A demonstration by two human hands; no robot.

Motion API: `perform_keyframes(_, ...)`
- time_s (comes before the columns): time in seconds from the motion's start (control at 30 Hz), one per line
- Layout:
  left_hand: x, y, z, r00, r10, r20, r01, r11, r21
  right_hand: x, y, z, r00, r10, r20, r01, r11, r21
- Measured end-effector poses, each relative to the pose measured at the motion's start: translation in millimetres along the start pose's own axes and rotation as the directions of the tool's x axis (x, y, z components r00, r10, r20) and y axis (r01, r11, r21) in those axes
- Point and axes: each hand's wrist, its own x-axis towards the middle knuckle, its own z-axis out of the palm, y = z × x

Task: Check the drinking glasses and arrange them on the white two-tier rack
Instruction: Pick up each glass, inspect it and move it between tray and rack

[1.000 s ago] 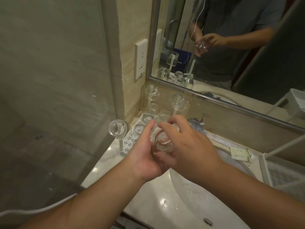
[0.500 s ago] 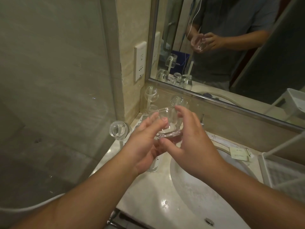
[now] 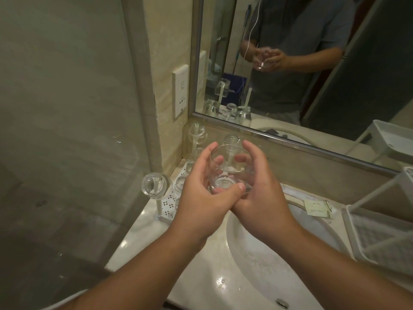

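Both hands, left (image 3: 201, 186) and right (image 3: 261, 186), cup the drinking glass (image 3: 228, 168) between them.

The drinking glass (image 3: 228, 168) is clear, smooth glass with a thick, glossy base that catches the light. The other glasses (image 3: 155, 184) on the rack look the same: transparent and shiny. The rack (image 3: 168, 205) is white, matt plastic with a perforated base and plain posts. The table (image 3: 143, 229) is polished pale stone, glossy with bright reflections. The sink (image 3: 257, 253) is smooth white ceramic, slightly shiny. The mirror (image 3: 312, 63) has a brushed metal frame. The partition (image 3: 67, 108) at the left is clear glass, smeared. The basket (image 3: 380, 238) at the right is white metal mesh. The sachets (image 3: 318, 209) look like matt paper.
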Motion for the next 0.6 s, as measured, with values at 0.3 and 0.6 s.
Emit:
perform_keyframes(0.3,12,-16,38,0.994,0.071,0.084,-0.072,0.997,0.008,-5,17,-24,0.986,0.055,-0.16,-0.054,0.998,0.015)
perform_keyframes(0.6,13,-34,126,0.994,0.096,0.056,-0.1,0.992,0.08,-14,55,-82,0.956,0.142,-0.255,-0.137,0.99,0.038)
